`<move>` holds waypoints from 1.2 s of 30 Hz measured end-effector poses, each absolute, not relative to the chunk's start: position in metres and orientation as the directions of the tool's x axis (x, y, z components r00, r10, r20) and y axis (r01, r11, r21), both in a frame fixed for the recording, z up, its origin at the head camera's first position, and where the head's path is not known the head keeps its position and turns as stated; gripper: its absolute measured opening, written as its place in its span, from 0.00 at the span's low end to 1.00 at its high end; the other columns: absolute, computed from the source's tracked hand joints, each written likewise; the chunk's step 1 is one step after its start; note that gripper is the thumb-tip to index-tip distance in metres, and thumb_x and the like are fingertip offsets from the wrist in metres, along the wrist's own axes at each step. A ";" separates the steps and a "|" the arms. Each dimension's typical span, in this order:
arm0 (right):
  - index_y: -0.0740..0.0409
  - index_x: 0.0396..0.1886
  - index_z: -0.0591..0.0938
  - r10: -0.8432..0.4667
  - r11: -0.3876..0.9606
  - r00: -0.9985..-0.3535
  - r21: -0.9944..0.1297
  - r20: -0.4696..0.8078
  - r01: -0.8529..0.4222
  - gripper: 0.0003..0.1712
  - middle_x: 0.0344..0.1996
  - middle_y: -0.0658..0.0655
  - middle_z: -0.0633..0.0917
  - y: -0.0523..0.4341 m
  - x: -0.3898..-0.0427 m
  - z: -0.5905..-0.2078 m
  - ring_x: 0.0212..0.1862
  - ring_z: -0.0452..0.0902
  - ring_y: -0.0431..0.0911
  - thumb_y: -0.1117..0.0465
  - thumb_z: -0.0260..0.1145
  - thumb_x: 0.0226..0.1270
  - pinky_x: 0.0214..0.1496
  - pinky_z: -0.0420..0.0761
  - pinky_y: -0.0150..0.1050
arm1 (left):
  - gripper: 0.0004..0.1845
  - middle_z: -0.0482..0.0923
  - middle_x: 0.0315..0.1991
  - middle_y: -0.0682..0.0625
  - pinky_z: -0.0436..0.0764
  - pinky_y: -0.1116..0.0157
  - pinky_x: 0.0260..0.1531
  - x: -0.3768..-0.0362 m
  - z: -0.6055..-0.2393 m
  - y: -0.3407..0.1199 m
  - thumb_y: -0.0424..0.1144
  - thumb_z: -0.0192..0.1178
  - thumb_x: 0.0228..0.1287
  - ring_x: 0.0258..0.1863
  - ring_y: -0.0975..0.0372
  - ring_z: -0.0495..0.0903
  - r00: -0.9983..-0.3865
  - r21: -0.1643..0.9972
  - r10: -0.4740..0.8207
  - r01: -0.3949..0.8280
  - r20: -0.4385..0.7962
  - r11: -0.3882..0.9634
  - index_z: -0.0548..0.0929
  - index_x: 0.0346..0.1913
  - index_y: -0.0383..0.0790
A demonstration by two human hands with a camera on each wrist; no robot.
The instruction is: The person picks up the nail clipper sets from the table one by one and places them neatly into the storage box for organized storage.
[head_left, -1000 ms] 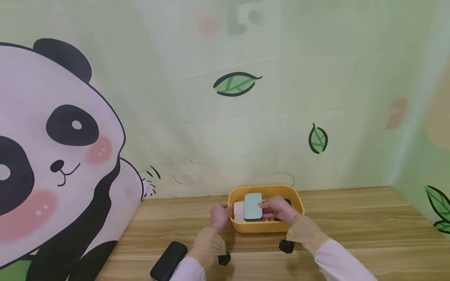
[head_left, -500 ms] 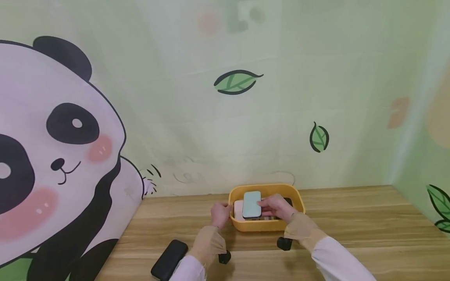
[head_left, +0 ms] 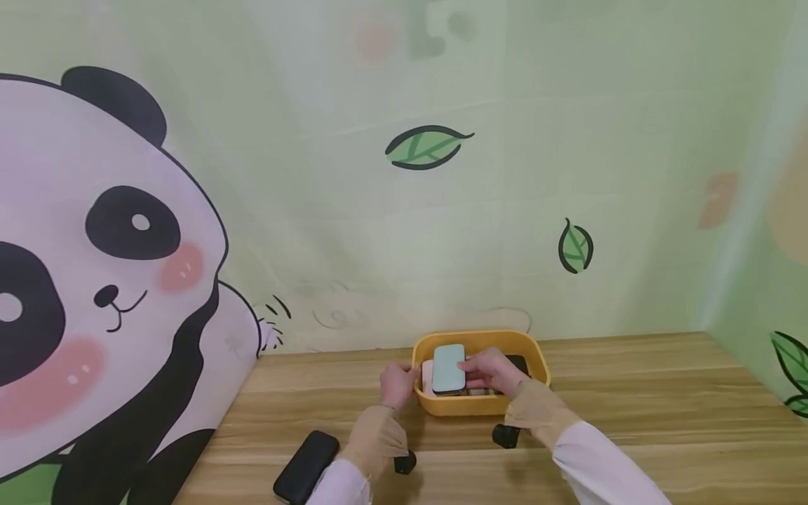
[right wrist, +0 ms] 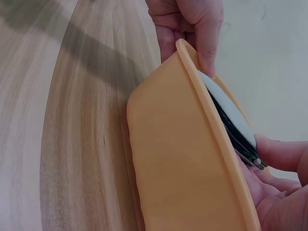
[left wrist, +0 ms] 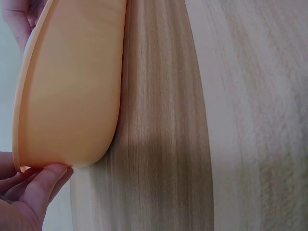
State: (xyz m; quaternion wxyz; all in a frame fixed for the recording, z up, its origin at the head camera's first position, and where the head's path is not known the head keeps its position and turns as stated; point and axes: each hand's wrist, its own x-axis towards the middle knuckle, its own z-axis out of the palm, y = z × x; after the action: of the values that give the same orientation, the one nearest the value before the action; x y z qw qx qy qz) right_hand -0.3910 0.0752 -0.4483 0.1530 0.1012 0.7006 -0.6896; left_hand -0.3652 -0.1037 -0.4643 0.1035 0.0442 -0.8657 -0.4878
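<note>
At the far left of the counter (head_left: 631, 393), near the front edge, a black phone (head_left: 305, 466) lies flat by itself, just left of the left sleeve and well apart from the rest.

Next comes the left hand (head_left: 396, 384). It grips the left end of the yellow tray (head_left: 480, 406), fingers curled over the rim with the thumb on the outer wall; the left wrist view shows fingertips (left wrist: 45, 179) pressed to the tray's rounded corner. It looks to be steadying the tray.

Inside the tray, towards its left half, sits a pale green phone (head_left: 449, 368), held on top of a small stack: a pink device (head_left: 427, 375) peeks out at its left, and dark edges show beneath it in the right wrist view.

The right hand (head_left: 494, 372) reaches over the near wall and grasps the pale green phone by its right edge, fingers curled round it. A dark item (head_left: 519, 363) lies in the tray's far right corner, mostly hidden behind this hand.

The step in hand seems to be settling the pale green phone onto the stack in the tray; whether it rests fully there cannot be told. The next move would call for lowering it squarely, then loosening the right fingers without shifting the pile, with the left hand bracing the tray.
</note>
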 end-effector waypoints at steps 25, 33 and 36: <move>0.75 0.39 0.77 -0.095 0.164 -0.929 -0.926 -0.357 0.340 0.11 0.26 0.61 0.80 0.056 -0.391 -0.450 0.29 0.77 0.50 0.72 0.63 0.57 0.33 0.79 0.42 | 0.08 0.66 0.11 0.54 0.68 0.72 0.13 -0.366 -0.466 -0.103 0.29 0.58 0.57 0.11 0.67 0.65 -0.969 0.851 -0.182 0.051 0.169 0.522 0.82 0.24 0.27; 0.77 0.39 0.76 -0.077 0.200 -0.924 -0.913 -0.375 0.354 0.12 0.26 0.64 0.80 0.052 -0.394 -0.451 0.29 0.78 0.52 0.73 0.63 0.57 0.33 0.79 0.42 | 0.06 0.71 0.15 0.51 0.70 0.71 0.14 -0.366 -0.466 -0.104 0.29 0.59 0.56 0.12 0.66 0.67 -0.972 0.862 -0.185 0.033 0.145 0.505 0.83 0.27 0.28; 0.78 0.39 0.76 -0.058 0.209 -0.921 -0.907 -0.385 0.366 0.12 0.29 0.69 0.80 0.051 -0.401 -0.458 0.32 0.78 0.55 0.74 0.64 0.55 0.34 0.79 0.45 | 0.07 0.72 0.15 0.50 0.71 0.71 0.14 -0.366 -0.467 -0.104 0.29 0.58 0.56 0.12 0.66 0.67 -0.973 0.863 -0.179 0.040 0.149 0.504 0.83 0.27 0.27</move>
State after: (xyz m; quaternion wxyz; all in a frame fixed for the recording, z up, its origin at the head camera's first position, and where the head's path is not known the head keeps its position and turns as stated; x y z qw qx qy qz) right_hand -0.4006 0.0505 -0.4580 0.1710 0.1016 0.7584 -0.6208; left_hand -0.3658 -0.1040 -0.4674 0.1100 0.0404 -0.8602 -0.4963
